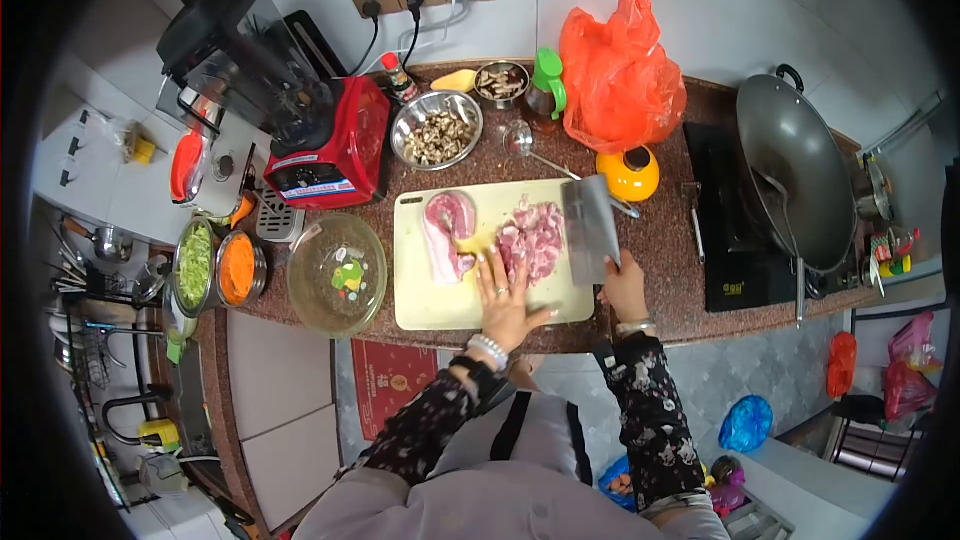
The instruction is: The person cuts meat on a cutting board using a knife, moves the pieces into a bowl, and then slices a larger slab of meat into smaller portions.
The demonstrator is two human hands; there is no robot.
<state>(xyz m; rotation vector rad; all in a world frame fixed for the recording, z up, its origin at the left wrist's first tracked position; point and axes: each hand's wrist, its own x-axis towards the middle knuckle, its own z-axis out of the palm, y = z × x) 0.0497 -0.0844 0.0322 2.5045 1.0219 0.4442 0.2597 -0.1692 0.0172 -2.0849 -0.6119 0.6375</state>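
Note:
A pale cutting board [415, 315] lies on the counter before me. On its left side rests a curved strip of raw pork [440, 245], and cut pork pieces [535, 243] are heaped right of the middle. My left hand [507, 310] has its fingers spread over the board, fingertips at the edge of the cut pieces; whether they press on meat is hard to see. My right hand [626, 290] is closed round the handle of a cleaver [590, 225], whose broad blade stands over the board's right edge, beside the cut pieces.
Left of the board sits a glass bowl [337, 310]; bowls of shredded green vegetable [194, 265] and shredded carrot [237, 268] stand beyond it. A bowl of chopped mushrooms [438, 135], a red blender [355, 140] and an orange bag [620, 80] line the back. A wok [800, 180] is right.

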